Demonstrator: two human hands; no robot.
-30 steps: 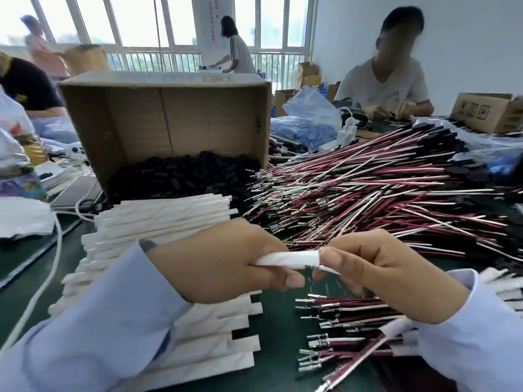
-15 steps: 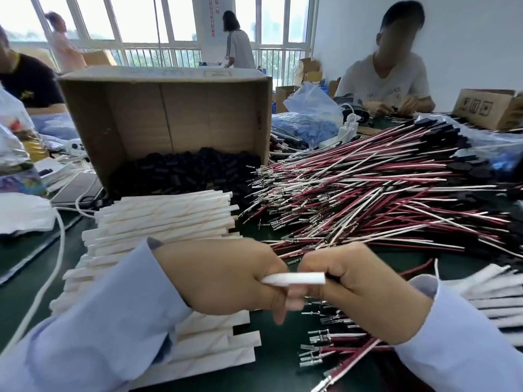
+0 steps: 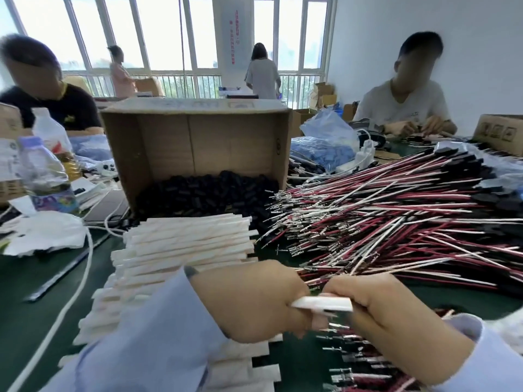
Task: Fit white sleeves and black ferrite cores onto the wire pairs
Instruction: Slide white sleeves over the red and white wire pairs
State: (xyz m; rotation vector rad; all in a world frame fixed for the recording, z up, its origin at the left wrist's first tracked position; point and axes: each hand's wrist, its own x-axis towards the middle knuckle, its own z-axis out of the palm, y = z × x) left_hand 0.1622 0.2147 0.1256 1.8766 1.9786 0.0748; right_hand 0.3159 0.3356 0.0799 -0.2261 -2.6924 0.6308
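My left hand (image 3: 252, 304) and my right hand (image 3: 396, 326) meet low in the middle, both gripping one flat white sleeve (image 3: 322, 303) held level between them. Whether a wire pair runs inside it is hidden by my fingers. A stack of white sleeves (image 3: 181, 250) lies under my left forearm. Black ferrite cores (image 3: 203, 193) fill the bottom of a cardboard box (image 3: 198, 137) tipped on its side behind the stack. A large heap of red and white wire pairs (image 3: 382, 222) spreads to the right, and more wire pairs (image 3: 359, 363) lie under my right hand.
Water bottles (image 3: 42, 171), a white cloth (image 3: 42, 233) and a white cable (image 3: 85, 267) lie on the left of the green table (image 3: 458, 298). A blue plastic bag (image 3: 325, 142) and another box (image 3: 501, 134) sit behind the wires. Other people work across the table.
The camera has tilted upward, so more of the room shows. Both hands keep holding the sleeve, now slightly lower and nearer to me.
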